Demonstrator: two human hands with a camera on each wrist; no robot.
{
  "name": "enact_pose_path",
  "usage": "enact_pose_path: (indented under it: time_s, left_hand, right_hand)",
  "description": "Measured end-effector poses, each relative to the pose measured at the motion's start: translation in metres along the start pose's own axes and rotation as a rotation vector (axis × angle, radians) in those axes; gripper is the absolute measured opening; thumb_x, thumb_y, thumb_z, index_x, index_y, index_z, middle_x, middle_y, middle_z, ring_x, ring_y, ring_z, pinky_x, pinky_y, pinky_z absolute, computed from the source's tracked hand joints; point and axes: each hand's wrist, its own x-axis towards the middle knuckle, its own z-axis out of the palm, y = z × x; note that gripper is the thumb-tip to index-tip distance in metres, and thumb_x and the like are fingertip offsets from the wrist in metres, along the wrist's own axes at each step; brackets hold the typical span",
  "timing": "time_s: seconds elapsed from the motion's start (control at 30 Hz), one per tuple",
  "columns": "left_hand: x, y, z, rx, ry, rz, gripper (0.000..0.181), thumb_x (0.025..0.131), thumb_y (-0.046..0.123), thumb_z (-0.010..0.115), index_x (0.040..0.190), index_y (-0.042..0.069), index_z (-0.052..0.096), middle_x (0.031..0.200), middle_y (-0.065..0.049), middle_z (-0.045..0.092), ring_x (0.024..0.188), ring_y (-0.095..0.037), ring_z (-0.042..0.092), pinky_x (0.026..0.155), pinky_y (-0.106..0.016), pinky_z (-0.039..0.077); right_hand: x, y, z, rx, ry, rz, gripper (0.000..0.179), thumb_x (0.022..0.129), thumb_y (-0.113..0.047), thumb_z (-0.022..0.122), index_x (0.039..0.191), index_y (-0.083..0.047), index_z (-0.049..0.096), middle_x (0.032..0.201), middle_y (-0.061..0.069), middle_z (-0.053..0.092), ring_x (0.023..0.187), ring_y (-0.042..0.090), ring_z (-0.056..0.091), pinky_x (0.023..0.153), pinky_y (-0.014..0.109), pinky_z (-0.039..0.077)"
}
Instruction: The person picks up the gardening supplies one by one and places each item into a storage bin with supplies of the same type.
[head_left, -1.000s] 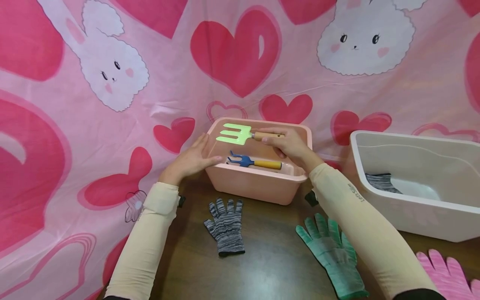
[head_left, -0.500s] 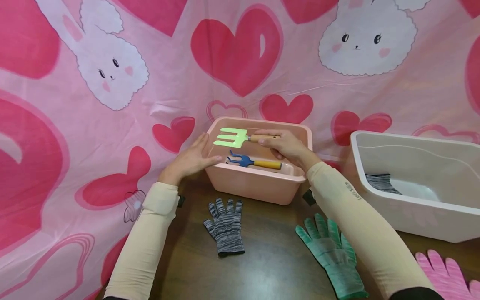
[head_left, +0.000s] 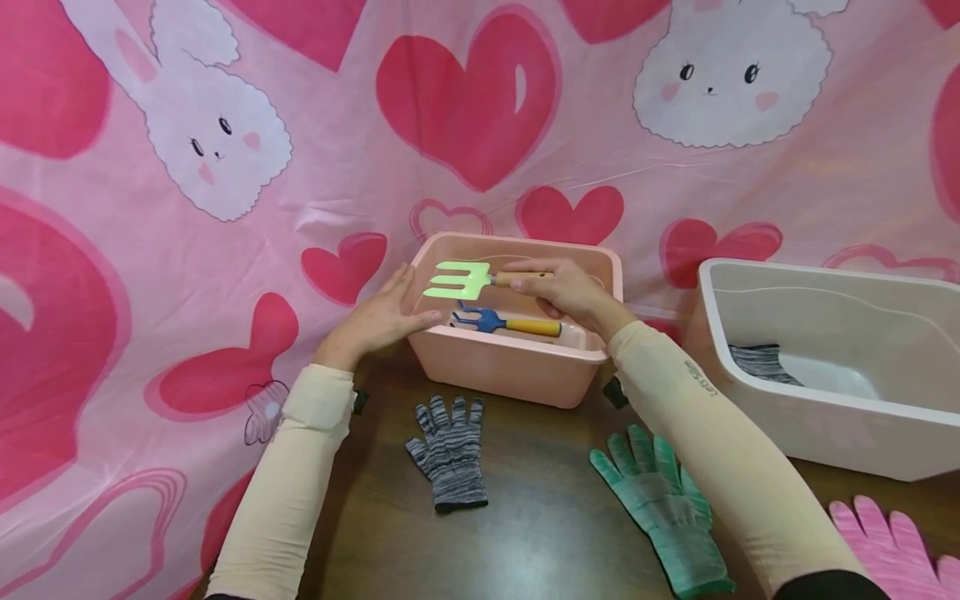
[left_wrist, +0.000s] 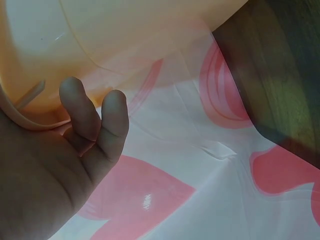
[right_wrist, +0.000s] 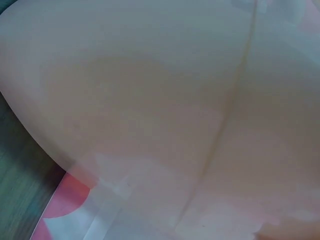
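Note:
My right hand (head_left: 572, 292) grips the wooden handle of a light-green hand fork (head_left: 463, 282), whose flat tines point left over the inside of a pink bin (head_left: 504, 371). Below the fork in the head view, a blue three-pronged hand cultivator (head_left: 489, 322) with a yellow handle lies in the bin. My left hand (head_left: 366, 327) holds the bin's near left corner, thumb over the rim and fingers along the outer side. Bent fingers (left_wrist: 116, 117) show beside the bin in the left wrist view. The bin's pale wall (right_wrist: 125, 100) fills most of the right wrist view.
A grey striped glove (head_left: 452, 458) lies before the bin, with a green glove (head_left: 667, 517) under my right forearm and a pink glove (head_left: 892, 537) farther right. Another grey glove (head_left: 763, 364) is inside a white bin (head_left: 840, 425). A heart-printed cloth (head_left: 337, 150) hangs behind.
My right hand has brought the green hand fork slightly left and down, farther over the pink bin's inside. My left hand has stayed on the bin's corner, and the cultivator has not moved.

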Motion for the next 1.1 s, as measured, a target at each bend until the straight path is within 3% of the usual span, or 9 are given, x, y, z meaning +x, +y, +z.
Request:
enact_pose_path:
  time_s: [0.13, 0.2, 0.37, 0.47, 0.6, 0.73, 0.9, 1.1]
  left_hand:
    - [0.0, 0.0, -0.001, -0.012, 0.007, -0.018, 0.111, 0.086, 0.074, 0.057, 0.163, 0.013, 0.005, 0.169, -0.006, 0.001, 0.154, -0.029, 0.005, 0.119, -0.056, 0.019]
    - [0.0, 0.0, -0.001, -0.019, 0.01, -0.018, 0.111, 0.086, 0.072, 0.059, 0.163, 0.013, 0.005, 0.169, -0.007, 0.001, 0.153, -0.029, 0.006, 0.118, -0.058, 0.02]
    - [-0.001, -0.001, -0.002, -0.012, 0.024, -0.003, 0.108, 0.089, 0.068, 0.059, 0.163, 0.011, 0.007, 0.169, -0.008, 0.003, 0.154, -0.029, 0.006, 0.119, -0.056, 0.02]
    - [-0.001, 0.0, -0.001, -0.014, 0.026, 0.0, 0.106, 0.089, 0.066, 0.06, 0.163, 0.011, 0.007, 0.169, -0.008, 0.004, 0.154, -0.028, 0.005, 0.119, -0.055, 0.019]
    - [-0.001, 0.0, -0.002, -0.008, 0.023, 0.006, 0.108, 0.089, 0.069, 0.058, 0.163, 0.011, 0.006, 0.169, -0.008, 0.003, 0.154, -0.029, 0.006, 0.119, -0.055, 0.017]
    - [-0.001, 0.001, -0.003, -0.009, 0.025, 0.01, 0.109, 0.088, 0.071, 0.057, 0.163, 0.011, 0.006, 0.169, -0.009, 0.003, 0.154, -0.03, 0.006, 0.119, -0.056, 0.017]
    - [-0.002, 0.003, -0.003, -0.034, 0.034, 0.006, 0.109, 0.088, 0.071, 0.058, 0.163, 0.012, 0.007, 0.169, -0.009, 0.004, 0.153, -0.03, 0.007, 0.119, -0.056, 0.019]
    - [-0.002, 0.002, 0.0, -0.033, 0.033, 0.005, 0.108, 0.088, 0.07, 0.058, 0.163, 0.012, 0.007, 0.169, -0.009, 0.004, 0.153, -0.031, 0.007, 0.118, -0.057, 0.02]
  right_hand:
    - [0.0, -0.001, 0.002, -0.015, -0.022, 0.003, 0.042, 0.097, -0.034, 0.069, 0.137, -0.02, 0.067, 0.129, 0.0, 0.066, 0.046, 0.018, 0.039, 0.042, 0.025, 0.035]
    - [0.001, -0.001, 0.002, -0.008, -0.033, 0.006, 0.047, 0.098, -0.033, 0.069, 0.142, -0.021, 0.062, 0.128, 0.005, 0.066, 0.046, 0.018, 0.041, 0.043, 0.025, 0.038]
    - [0.001, 0.0, 0.003, -0.044, -0.073, 0.006, 0.072, 0.097, -0.035, 0.068, 0.16, -0.029, 0.033, 0.156, 0.006, 0.043, 0.058, 0.027, 0.059, 0.059, 0.032, 0.056]
    - [0.001, 0.002, 0.004, -0.118, -0.059, 0.01, 0.08, 0.096, -0.038, 0.07, 0.162, -0.031, 0.025, 0.163, 0.003, 0.031, 0.066, 0.036, 0.065, 0.068, 0.04, 0.06]
    - [-0.001, 0.003, 0.005, -0.198, -0.013, 0.002, 0.071, 0.094, -0.038, 0.073, 0.156, -0.022, 0.043, 0.151, 0.007, 0.049, 0.065, 0.041, 0.063, 0.062, 0.038, 0.059]
    - [-0.002, 0.002, 0.006, -0.233, 0.029, -0.018, 0.047, 0.095, -0.031, 0.073, 0.136, -0.011, 0.064, 0.121, 0.012, 0.068, 0.063, 0.043, 0.061, 0.054, 0.033, 0.055]
    - [-0.007, 0.001, 0.006, -0.192, 0.118, -0.065, 0.028, 0.099, -0.024, 0.068, 0.121, -0.006, 0.071, 0.1, 0.018, 0.072, 0.057, 0.031, 0.062, 0.055, 0.033, 0.056]
    - [-0.018, -0.005, 0.006, -0.167, 0.185, -0.149, 0.024, 0.1, -0.024, 0.066, 0.114, -0.004, 0.072, 0.094, 0.02, 0.072, 0.06, 0.04, 0.062, 0.055, 0.036, 0.057]
